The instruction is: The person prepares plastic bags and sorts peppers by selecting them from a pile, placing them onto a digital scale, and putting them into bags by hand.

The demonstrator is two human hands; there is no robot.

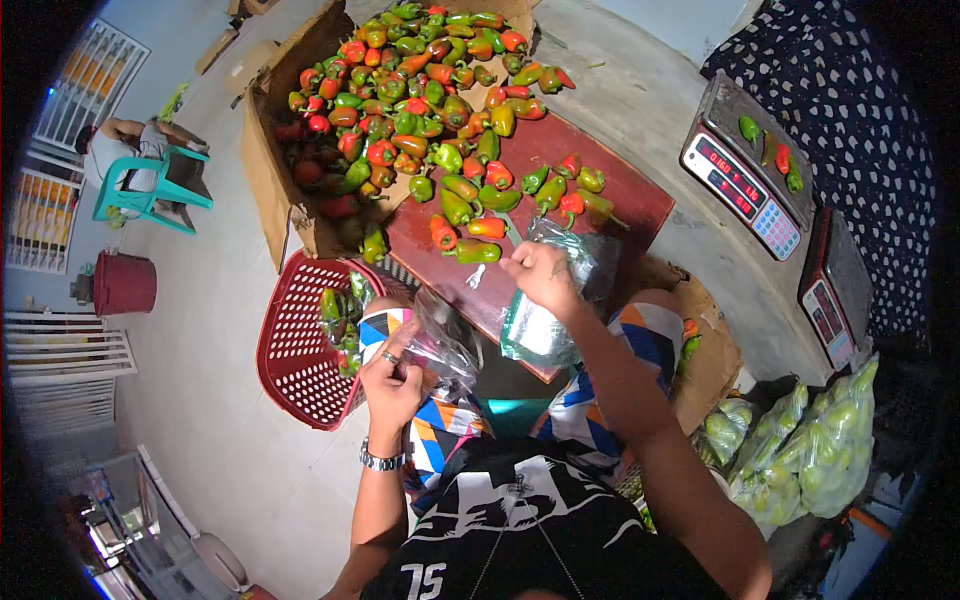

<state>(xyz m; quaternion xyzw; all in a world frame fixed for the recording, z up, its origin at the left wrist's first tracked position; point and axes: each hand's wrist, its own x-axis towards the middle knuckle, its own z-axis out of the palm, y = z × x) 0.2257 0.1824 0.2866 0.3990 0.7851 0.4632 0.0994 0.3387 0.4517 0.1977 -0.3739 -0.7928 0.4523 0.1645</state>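
Note:
My left hand (392, 385), with a ring and a wrist watch, pinches a clear plastic bag (445, 350) above my left knee. The bag looks empty. Over the red board (625, 185), my right hand (543, 277) has its fingers curled at the top of a stack of clear bags (540, 325); whether it grips one is unclear. Just beyond it lie loose green and red peppers (457, 208). A small white item (476, 275) rests on the board between my hands.
An open cardboard box (262, 185) spills many peppers. The red basket (300, 330) at left holds bagged peppers. Two scales (745, 190) (828, 310) stand at right, above filled bags (830, 450). Another person (115, 155) sits on a green chair at far left.

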